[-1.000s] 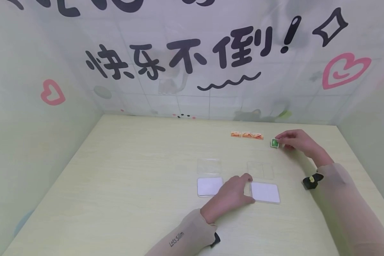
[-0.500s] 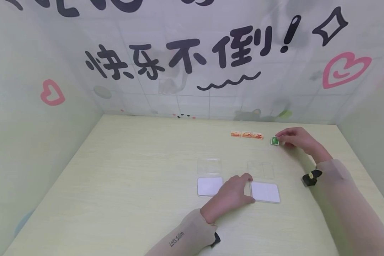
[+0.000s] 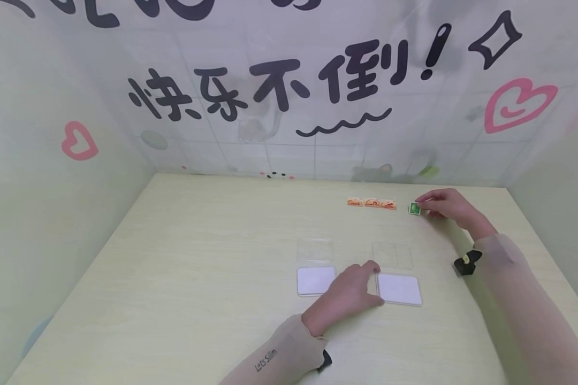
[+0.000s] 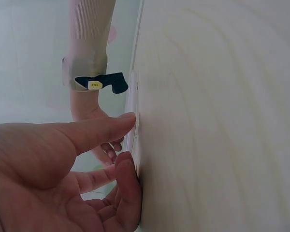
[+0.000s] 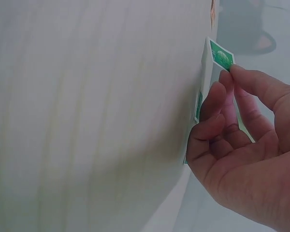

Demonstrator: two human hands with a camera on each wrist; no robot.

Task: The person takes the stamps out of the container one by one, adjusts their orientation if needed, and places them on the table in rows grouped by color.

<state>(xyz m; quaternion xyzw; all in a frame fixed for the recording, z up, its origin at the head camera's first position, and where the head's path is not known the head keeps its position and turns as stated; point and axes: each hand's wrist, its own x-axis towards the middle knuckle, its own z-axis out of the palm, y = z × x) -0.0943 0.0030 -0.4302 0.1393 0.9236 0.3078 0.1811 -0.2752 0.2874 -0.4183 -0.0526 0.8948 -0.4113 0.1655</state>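
Observation:
My right hand (image 3: 445, 207) pinches a small green picture card with a white border (image 5: 221, 57) between thumb and fingers, at the far right of the table. In the right wrist view the card stands tilted; more green-printed card shows by the curled fingers, partly hidden behind them. My left hand (image 3: 349, 289) rests on the table, thumb and index finger spread at the left edge of a flat white rectangular block in a clear case (image 3: 398, 290). A second white block (image 3: 314, 280) lies to its left, its right corner covered by that hand.
Two clear plastic lids (image 3: 315, 250) (image 3: 392, 255) lie behind the white blocks. A row of three orange picture cards (image 3: 372, 202) lies farther back, left of the green card. Translucent printed panels (image 3: 221, 144) enclose the table's back and sides.
My right hand has shifted slightly away toward the back of the table with the green card, which now lies about level with the orange row. My left hand stays put.

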